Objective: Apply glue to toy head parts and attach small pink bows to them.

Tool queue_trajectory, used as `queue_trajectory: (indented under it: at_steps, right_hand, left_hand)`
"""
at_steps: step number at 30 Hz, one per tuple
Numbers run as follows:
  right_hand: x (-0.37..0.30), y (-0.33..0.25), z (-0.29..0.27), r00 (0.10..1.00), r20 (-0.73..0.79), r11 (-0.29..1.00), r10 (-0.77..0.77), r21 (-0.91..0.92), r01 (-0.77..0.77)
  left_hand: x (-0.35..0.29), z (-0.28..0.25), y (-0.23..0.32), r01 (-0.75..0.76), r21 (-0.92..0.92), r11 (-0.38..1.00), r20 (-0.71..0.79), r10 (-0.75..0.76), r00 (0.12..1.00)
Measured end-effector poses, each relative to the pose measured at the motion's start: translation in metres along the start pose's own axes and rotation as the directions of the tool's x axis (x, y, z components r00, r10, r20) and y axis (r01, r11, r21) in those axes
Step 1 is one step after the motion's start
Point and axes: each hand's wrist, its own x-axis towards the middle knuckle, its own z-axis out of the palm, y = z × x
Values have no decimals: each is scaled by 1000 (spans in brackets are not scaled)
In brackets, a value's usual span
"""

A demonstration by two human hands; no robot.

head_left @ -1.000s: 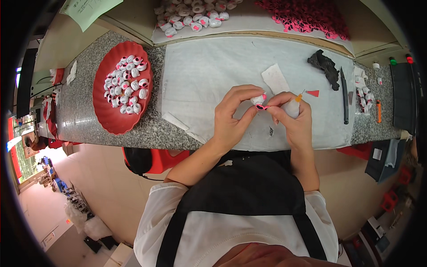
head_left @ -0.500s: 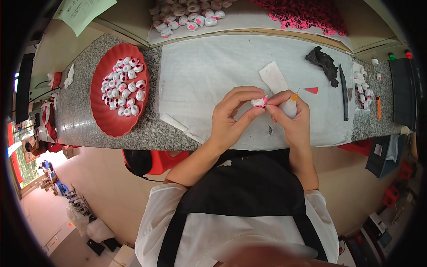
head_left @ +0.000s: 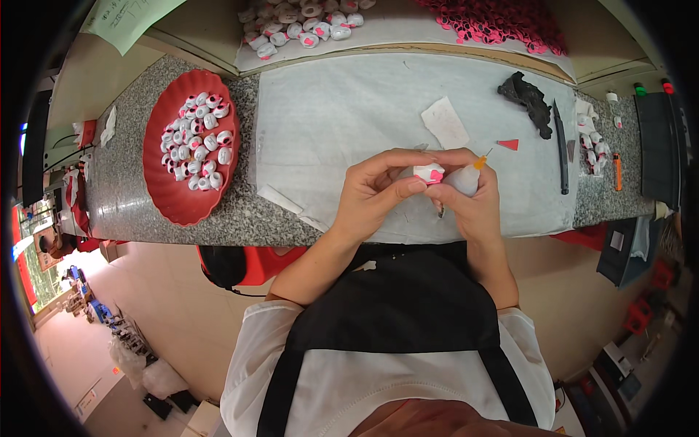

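In front of my chest both hands meet over the covered worktop. My left hand point(head_left: 368, 197) pinches a small rounded white piece with a pink patch point(head_left: 428, 173) between thumb and fingers. My right hand point(head_left: 477, 211) is closed round a small whitish squeeze bottle point(head_left: 464, 180) with an orange collar and a thin needle tip pointing up and away. The right thumb and fingertips also reach the right side of the white piece. Far left, a red scalloped dish point(head_left: 162, 197) carries many similar white and pink pieces.
A white sheet point(head_left: 328, 102) covers the granite counter. On it lie a paper scrap point(head_left: 445, 124), a red triangular scrap point(head_left: 508, 145), crumpled black material point(head_left: 526, 102) and a dark pen-like tool point(head_left: 561, 149). Behind, a shelf holds white pieces point(head_left: 320, 29) and a pink heap point(head_left: 502, 25).
The white piece has been turned so its pink patch faces up toward me. My right fingers have moved over its far side, and the bottle has shifted slightly left.
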Motion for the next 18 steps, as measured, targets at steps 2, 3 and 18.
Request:
queue_trajectory:
  at_steps: [2, 3, 18]
  right_hand:
    - [-1, 1, -1, 1000, -2, 1000, 20, 12, -20]
    - [-2, 1, 0, 1000, -13, 999, 15, 42, -14]
    - [-4, -4, 3, 997, -63, 997, 39, 75, -34]
  left_hand:
    - [-2, -1, -1, 7, 5, 1000, 5, -7, 1000]
    - [-1, -2, -2, 8, 4, 1000, 3, -8, 1000]
    - [-2, 1, 0, 13, 96, 995, 26, -16, 1000]
